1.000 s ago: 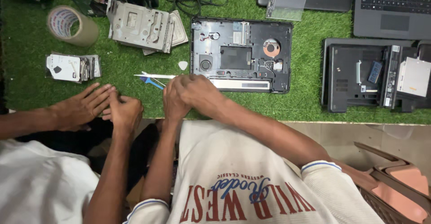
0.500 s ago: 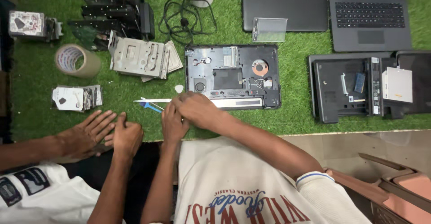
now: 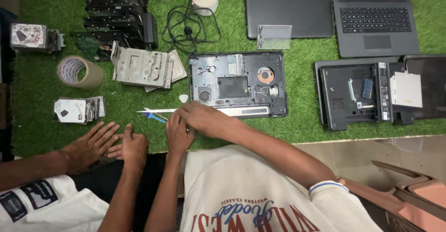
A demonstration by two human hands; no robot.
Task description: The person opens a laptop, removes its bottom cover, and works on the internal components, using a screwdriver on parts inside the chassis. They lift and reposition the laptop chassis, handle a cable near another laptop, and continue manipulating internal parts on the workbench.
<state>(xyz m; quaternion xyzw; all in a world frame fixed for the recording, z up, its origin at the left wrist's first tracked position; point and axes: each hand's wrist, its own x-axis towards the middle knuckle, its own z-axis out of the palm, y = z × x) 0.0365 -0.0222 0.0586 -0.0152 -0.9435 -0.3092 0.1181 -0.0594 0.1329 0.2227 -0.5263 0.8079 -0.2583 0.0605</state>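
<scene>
My left hand and my right hand meet on the green turf mat, just in front of an opened laptop base with its inner parts bare. My right hand lies partly over my left, fingers curled; whatever is between them is hidden. A thin white strip and a small blue tool lie just left of my fingers. A white pick sits beside the base's near left corner.
A co-worker's two hands rest flat at the mat's near left edge. Around are a tape roll, hard drives, a metal bracket, stacked black parts, a cable, closed and open laptops, and another opened base.
The view has tilted towards the far side, so more of the mat's far end shows. My hands stay together at the same spot. The co-worker's hands have barely moved.
</scene>
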